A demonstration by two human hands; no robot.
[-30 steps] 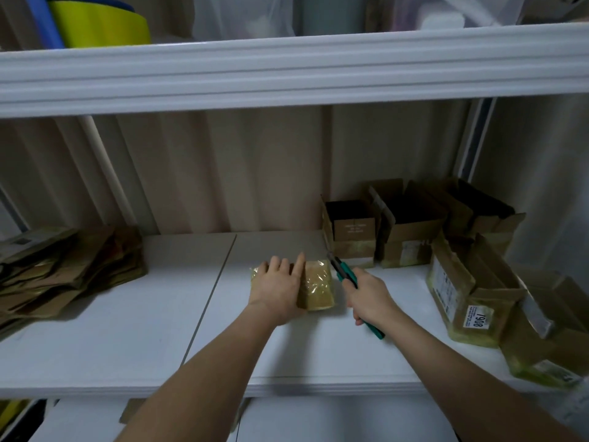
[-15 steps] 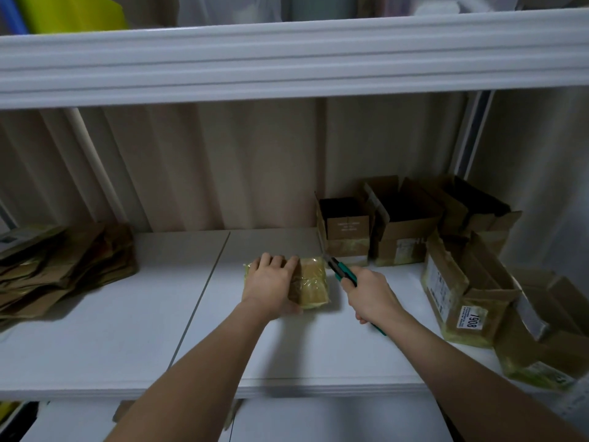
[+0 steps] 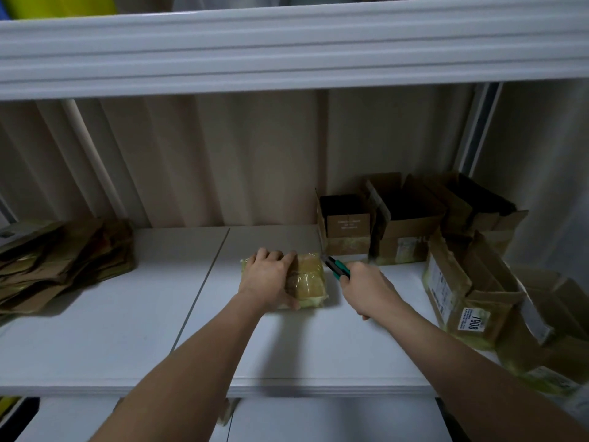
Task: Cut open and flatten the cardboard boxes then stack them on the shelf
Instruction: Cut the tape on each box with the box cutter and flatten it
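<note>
A small taped cardboard box (image 3: 307, 279) lies on the white shelf (image 3: 127, 330), near its middle. My left hand (image 3: 269, 277) rests flat on the box's left half and presses it down. My right hand (image 3: 366, 290) grips a green-handled utility knife (image 3: 336, 267). The blade end sits at the box's upper right corner. A stack of flattened cardboard (image 3: 60, 260) lies at the shelf's left end.
Several opened cardboard boxes (image 3: 404, 228) crowd the shelf's right end, and one with a "1908" label (image 3: 459, 298) leans close to my right arm. A thick white upper shelf edge (image 3: 287, 49) hangs overhead. A corrugated wall closes the back.
My left hand has curled its fingers over the far edge of the box. The knife in my right hand has stayed at the box's right corner. The view has shifted slightly.
</note>
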